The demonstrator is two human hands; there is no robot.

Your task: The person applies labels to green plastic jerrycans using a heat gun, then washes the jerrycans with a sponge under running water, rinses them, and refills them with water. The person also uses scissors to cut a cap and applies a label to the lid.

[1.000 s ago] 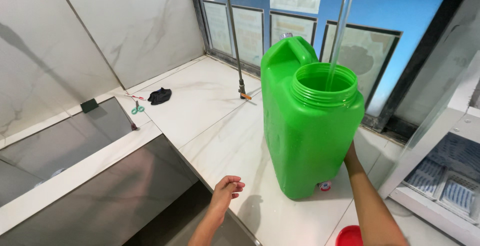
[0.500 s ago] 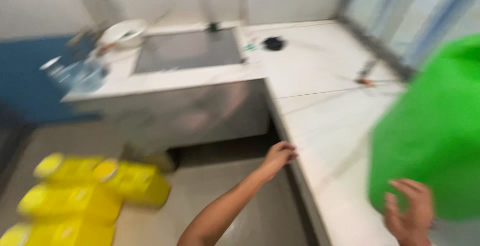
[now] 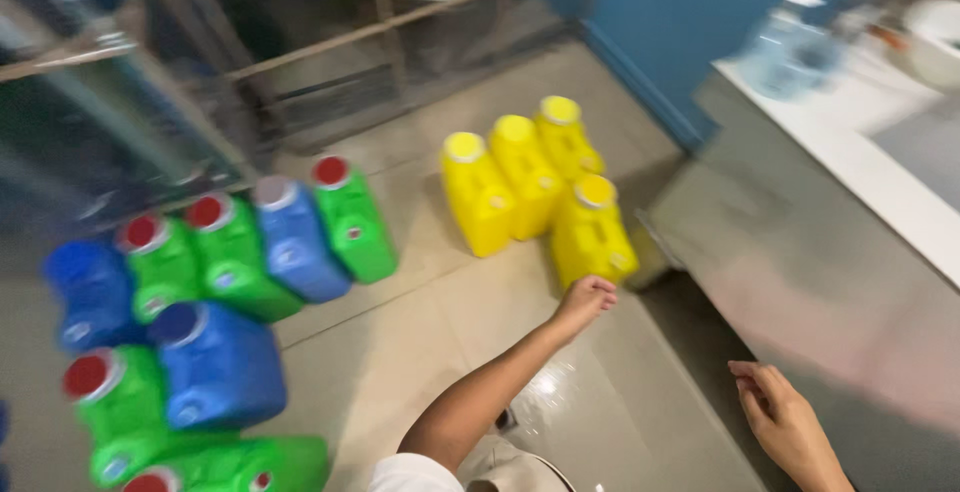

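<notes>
My left hand (image 3: 585, 300) reaches forward over the tiled floor with its fingers curled loosely and nothing in it, just below the nearest yellow jerrycan (image 3: 592, 230). My right hand (image 3: 785, 420) hangs low at the right with its fingers spread, holding nothing, close to the front of the steel counter (image 3: 800, 252). Several yellow jerrycans (image 3: 515, 182) stand grouped on the floor ahead. The view is blurred by motion.
Several green jerrycans (image 3: 350, 217) and blue jerrycans (image 3: 220, 362) with red or blue caps stand at the left on the floor. A metal rack (image 3: 150, 62) rises behind them. A clear water bottle (image 3: 785, 57) sits on the white countertop (image 3: 880, 172) by a blue wall.
The view has swung left from the counter and its big green jerrycan down to the floor. My right hand has left the green jerrycan and now hangs free.
</notes>
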